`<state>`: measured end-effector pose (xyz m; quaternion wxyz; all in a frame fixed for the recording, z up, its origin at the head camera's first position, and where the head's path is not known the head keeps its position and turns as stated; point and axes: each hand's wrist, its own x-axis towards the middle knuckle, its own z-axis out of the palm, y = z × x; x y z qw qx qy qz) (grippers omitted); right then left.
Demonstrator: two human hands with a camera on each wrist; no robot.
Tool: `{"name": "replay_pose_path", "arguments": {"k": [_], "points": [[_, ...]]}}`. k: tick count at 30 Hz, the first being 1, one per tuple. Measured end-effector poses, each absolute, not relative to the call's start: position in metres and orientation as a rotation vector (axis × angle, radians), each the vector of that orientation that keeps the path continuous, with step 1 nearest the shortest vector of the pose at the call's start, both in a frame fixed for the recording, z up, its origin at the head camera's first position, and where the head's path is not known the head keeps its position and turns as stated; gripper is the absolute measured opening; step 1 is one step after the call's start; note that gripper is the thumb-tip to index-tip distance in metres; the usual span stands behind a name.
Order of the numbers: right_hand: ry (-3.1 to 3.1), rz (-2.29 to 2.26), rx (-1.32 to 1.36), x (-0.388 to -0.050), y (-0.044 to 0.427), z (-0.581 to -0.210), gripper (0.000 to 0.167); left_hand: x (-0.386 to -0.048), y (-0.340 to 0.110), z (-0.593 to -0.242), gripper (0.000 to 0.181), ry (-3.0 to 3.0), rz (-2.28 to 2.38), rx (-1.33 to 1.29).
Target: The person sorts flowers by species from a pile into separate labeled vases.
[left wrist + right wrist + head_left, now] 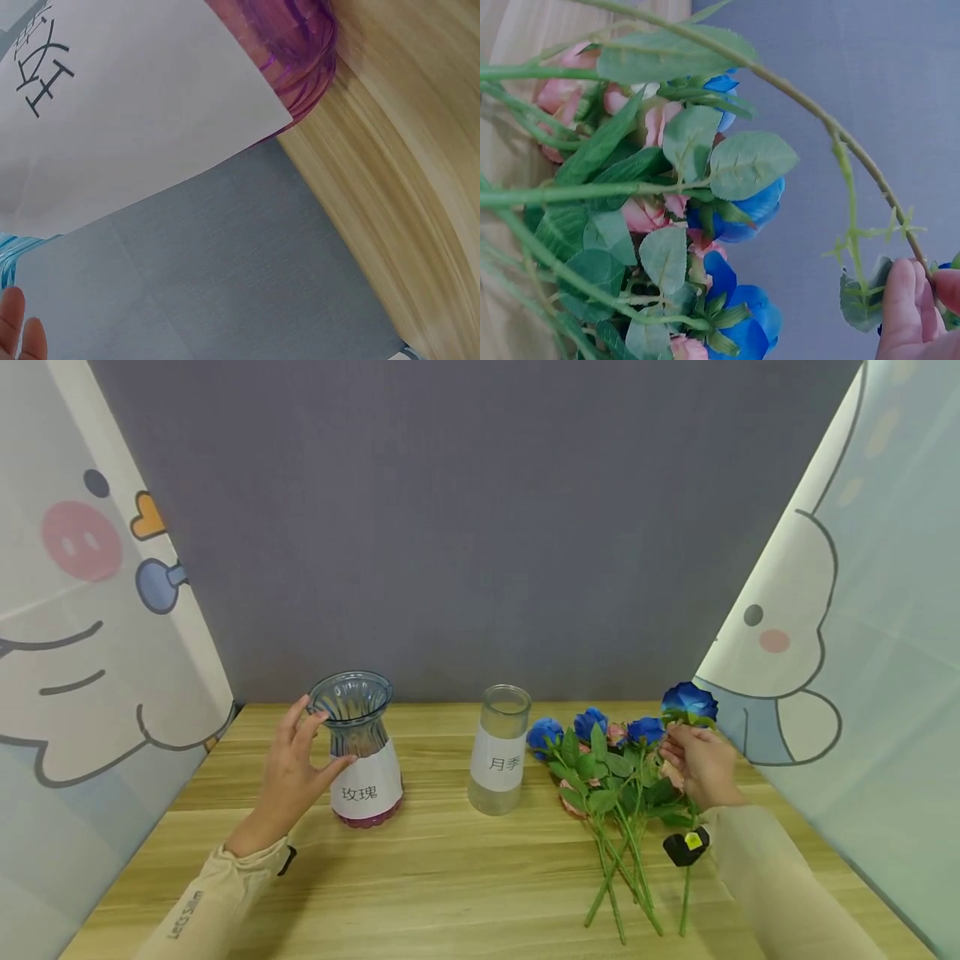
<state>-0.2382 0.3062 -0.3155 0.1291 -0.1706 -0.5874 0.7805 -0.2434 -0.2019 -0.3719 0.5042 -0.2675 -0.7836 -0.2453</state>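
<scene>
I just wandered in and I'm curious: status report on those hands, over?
Left hand beside the ridged vase, contact unclear. Right hand pinching a blue rose under its bloom. Other flowers lying together; clear vase standing between the hands.

Edges and foliage hide parts

In the head view, both sleeves [202, 893] run off the bottom edge, and leaves [596, 770] at lower right partly cover the pink flowers [573, 797]. The left wrist view crops the vase [304, 56] at upper left and shows only fingertips of the left hand [13, 330] at lower left. The right wrist view's right edge cuts off the right hand [913, 315] and its blue rose [688, 700].
</scene>
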Motion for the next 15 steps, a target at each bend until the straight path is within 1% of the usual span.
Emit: {"name": "replay_pose_path", "arguments": {"k": [7, 15], "points": [[-1.539, 2.259, -0.451, -0.241, 0.3, -0.31, 0.013, -0.242, -0.201, -0.373, 0.065, -1.873, -0.544, -0.608], [-1.367, 2.236, -0.405, -0.242, 0.292, -0.296, 0.007, -0.239, -0.209, -0.366, 0.065, -1.857, -0.45, -0.624]]}}
